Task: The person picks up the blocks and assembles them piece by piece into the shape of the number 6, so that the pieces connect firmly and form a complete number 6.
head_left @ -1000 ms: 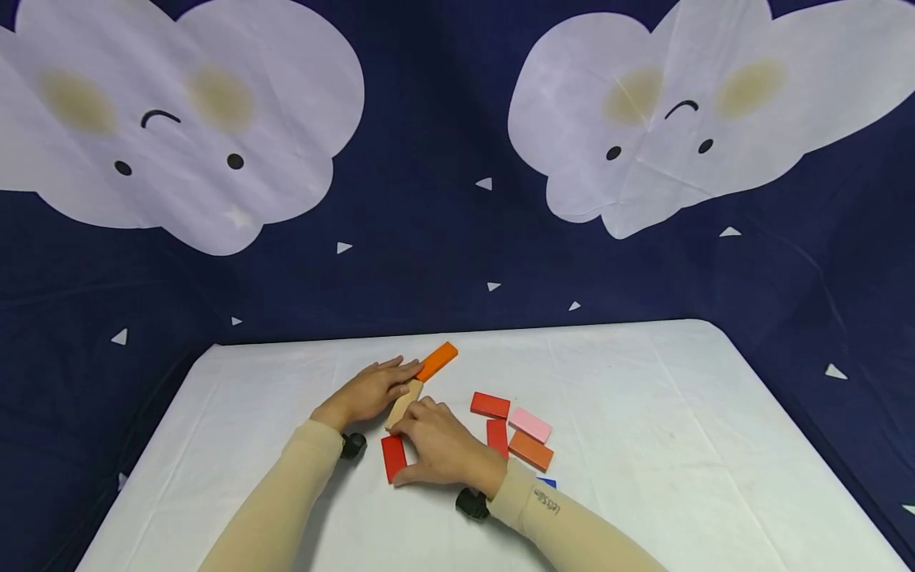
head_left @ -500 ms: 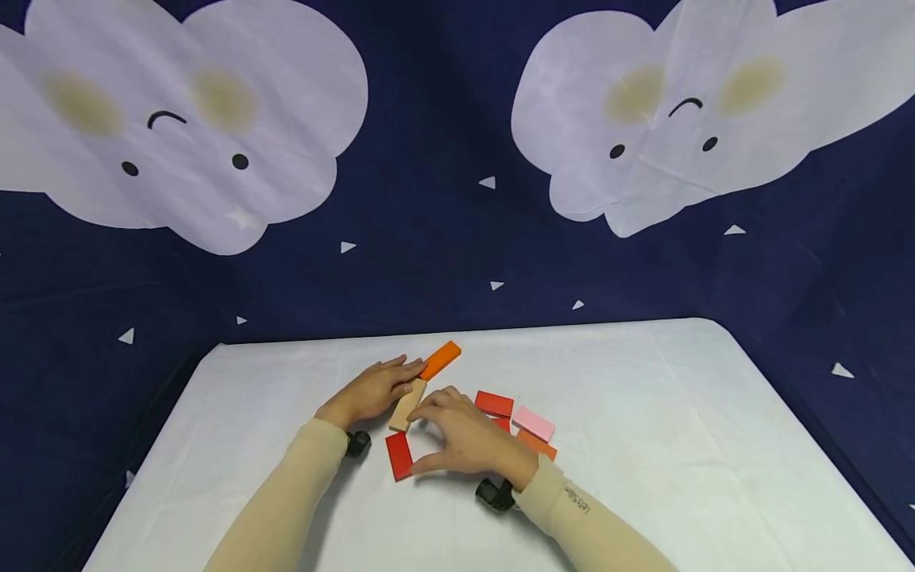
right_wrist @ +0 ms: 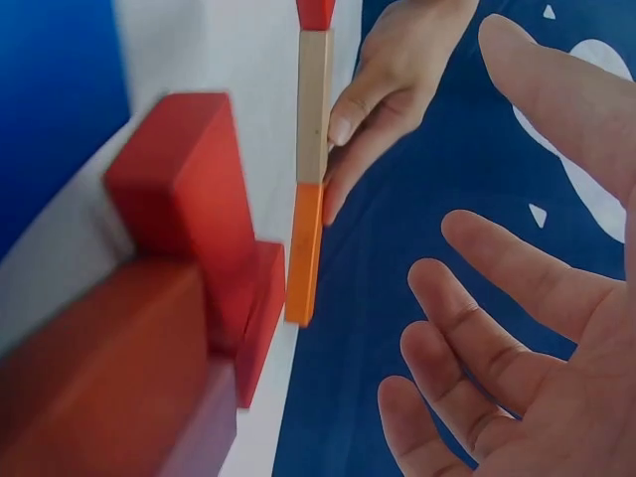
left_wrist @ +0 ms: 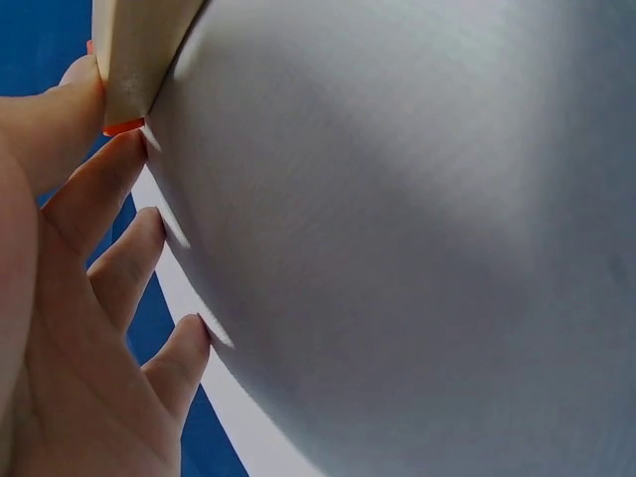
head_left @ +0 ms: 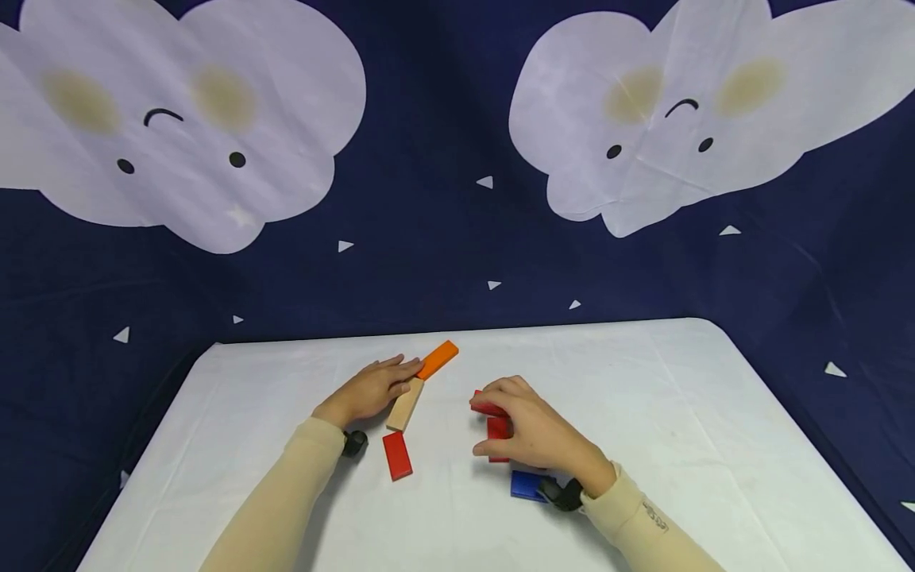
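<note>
My left hand point(head_left: 368, 391) lies with straight fingers along a row of flat blocks. Its thumb is at the side of a plain wooden block point(head_left: 405, 405), and its fingertips meet an orange block point(head_left: 438, 359) at the far end. A red block point(head_left: 397, 456) forms the near end of that row. Over the loose blocks at right, my right hand point(head_left: 539, 425) hovers with fingers spread and nothing between them. Two red blocks point(head_left: 497, 437) show beside its thumb and fingers. The right wrist view also has a darker orange block point(right_wrist: 99, 378) and a pinkish block point(right_wrist: 204, 427), both hidden by the hand in the head view.
A blue block point(head_left: 526, 485) lies partly behind the black device point(head_left: 562, 494) on my right wrist. White cloth covers the table point(head_left: 679, 413), and a dark blue curtain point(head_left: 429, 262) with cloud faces hangs behind its far edge.
My right hand has left the near red block and wooden block and moved right, over the loose blocks. The blue block now shows more. The left hand stays in place.
</note>
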A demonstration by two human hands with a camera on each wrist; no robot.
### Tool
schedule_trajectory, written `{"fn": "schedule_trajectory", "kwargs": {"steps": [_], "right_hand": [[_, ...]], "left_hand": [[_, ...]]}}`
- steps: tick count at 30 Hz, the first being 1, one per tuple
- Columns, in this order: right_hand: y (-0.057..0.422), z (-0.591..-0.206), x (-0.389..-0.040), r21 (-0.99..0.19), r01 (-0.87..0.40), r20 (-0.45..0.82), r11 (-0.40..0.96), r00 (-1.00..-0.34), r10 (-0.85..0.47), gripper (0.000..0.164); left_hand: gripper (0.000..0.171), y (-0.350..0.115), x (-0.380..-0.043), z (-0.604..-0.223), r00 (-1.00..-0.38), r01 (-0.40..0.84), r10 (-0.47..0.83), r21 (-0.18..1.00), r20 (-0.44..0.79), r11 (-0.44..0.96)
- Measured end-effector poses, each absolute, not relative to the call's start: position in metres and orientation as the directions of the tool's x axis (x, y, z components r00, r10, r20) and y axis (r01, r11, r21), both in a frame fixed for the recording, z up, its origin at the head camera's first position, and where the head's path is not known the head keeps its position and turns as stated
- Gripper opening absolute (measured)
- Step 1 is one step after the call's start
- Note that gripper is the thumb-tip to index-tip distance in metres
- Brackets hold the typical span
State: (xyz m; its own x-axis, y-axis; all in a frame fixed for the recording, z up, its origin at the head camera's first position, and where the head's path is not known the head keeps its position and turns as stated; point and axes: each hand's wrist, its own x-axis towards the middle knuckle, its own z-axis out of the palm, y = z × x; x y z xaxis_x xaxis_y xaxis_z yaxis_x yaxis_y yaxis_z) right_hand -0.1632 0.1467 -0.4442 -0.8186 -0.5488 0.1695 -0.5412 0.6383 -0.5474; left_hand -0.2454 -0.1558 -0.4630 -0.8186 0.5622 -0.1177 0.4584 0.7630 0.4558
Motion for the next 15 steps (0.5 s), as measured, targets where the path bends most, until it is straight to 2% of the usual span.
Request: {"fn": "schedule_trajectory", "kwargs": {"steps": [7,15], "right_hand": [[0.165,-0.447,-0.153,-0.532,-0.532,0.22,0.659,-0.838,-0.499,0.062],[0.165,-0.454,-0.14,-0.453,-0.508,0.271,0.733,-0.861,-0.43,0.068]], "left_hand": [[0.05,-0.157,-0.247,-0.464,-0.816,0.465,0.566,0.451,-0.115,0.762],[0.05,-0.157,-0.248,-0.464,-0.817,0.466,0.566,0.448,-0.114,0.763]]}}
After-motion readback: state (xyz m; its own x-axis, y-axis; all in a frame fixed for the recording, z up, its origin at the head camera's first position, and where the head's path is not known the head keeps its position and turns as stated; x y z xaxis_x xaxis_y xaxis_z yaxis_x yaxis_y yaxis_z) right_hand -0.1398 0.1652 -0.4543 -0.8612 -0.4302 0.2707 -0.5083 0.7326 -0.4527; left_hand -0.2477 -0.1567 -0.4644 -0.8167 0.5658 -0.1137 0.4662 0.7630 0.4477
